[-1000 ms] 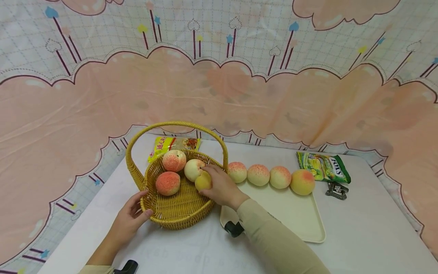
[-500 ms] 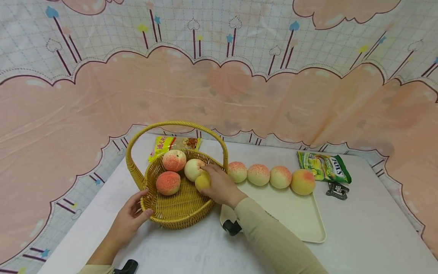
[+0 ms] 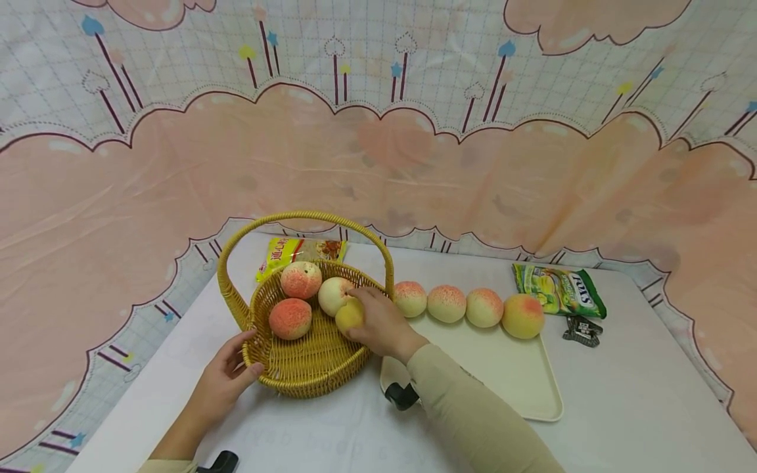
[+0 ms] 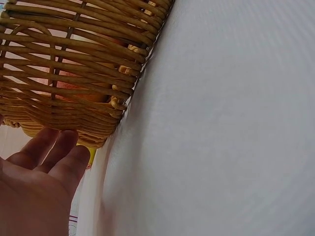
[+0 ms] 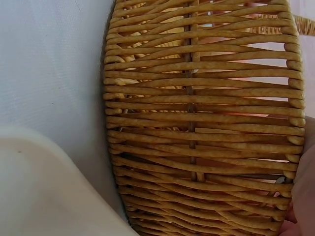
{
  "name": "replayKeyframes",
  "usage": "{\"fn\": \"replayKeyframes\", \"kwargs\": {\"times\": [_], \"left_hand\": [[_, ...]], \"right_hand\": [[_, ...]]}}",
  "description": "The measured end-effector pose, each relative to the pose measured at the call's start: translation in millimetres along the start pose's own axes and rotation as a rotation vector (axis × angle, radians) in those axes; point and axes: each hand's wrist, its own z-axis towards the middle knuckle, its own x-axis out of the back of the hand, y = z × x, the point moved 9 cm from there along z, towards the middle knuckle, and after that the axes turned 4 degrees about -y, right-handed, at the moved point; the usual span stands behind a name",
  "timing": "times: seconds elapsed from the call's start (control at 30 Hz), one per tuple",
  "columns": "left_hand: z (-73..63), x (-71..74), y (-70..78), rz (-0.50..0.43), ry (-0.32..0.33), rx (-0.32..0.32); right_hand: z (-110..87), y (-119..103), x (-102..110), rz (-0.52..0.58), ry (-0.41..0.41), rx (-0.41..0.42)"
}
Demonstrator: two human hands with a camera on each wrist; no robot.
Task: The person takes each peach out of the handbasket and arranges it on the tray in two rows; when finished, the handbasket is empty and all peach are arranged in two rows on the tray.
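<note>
A yellow wicker basket [image 3: 307, 384] with a tall arched handle stands on the white table. In it lie two red-flushed peaches [image 3: 290, 318] on the left and a pale peach [image 3: 334, 295] near the back. My right hand [image 3: 381, 325] reaches over the right rim and grips a small yellow peach [image 3: 350, 316], close against the pale one. At the left rim, my left hand [image 3: 221, 374] holds the basket with thumb and fingers spread along it. In the left wrist view its fingers [image 4: 69, 162] touch the woven wall from outside.
A cream tray [image 3: 503, 374] lies right of the basket, partly under my right sleeve. Several peaches [image 3: 447, 303] form a row along its back edge. A green snack bag [image 3: 558, 289] and a small black packet [image 3: 583, 330] lie farther right. Behind the basket is a yellow packet [image 3: 301, 249].
</note>
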Motion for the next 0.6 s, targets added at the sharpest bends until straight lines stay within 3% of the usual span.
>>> {"fn": "replayKeyframes", "kwargs": {"times": [0.6], "left_hand": [[-0.2,0.1,1.7,-0.004,0.008,-0.004]], "right_hand": [[-10.1,-13,13,0.066,0.087,0.085]]}}
